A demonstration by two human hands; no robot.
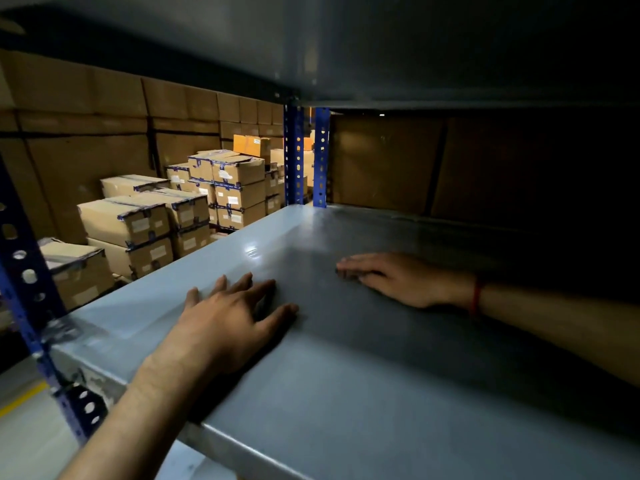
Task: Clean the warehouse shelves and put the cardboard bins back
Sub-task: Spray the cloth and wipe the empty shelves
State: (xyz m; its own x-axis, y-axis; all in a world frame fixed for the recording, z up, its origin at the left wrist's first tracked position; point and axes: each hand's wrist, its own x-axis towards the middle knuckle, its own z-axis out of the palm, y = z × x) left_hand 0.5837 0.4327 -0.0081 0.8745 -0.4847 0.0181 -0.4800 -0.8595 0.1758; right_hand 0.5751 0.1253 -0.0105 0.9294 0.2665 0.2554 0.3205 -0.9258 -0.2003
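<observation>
Left forearm enters bottom centre. Left hand (235, 317) lies palm-down, fingers spread and straight, holding nothing, flat on the grey painted metal shelf deck (381, 393) near its left end. Right hand (398, 278) sits deeper, centre-right, also flat with fingers straight and together, empty, fingertips pointing frame-left. No cloth visible under either palm. The deck's long axis runs off into the dark right of frame; the right hand is nearer that unwiped stretch, likely the next sweep. No bins on the deck. Blue perforated steel upright (294, 150) stands at the far corner. Taped brown cardboard boxes (138, 223) are stacked beyond, left of frame; whether they are the bins, cannot tell.
</observation>
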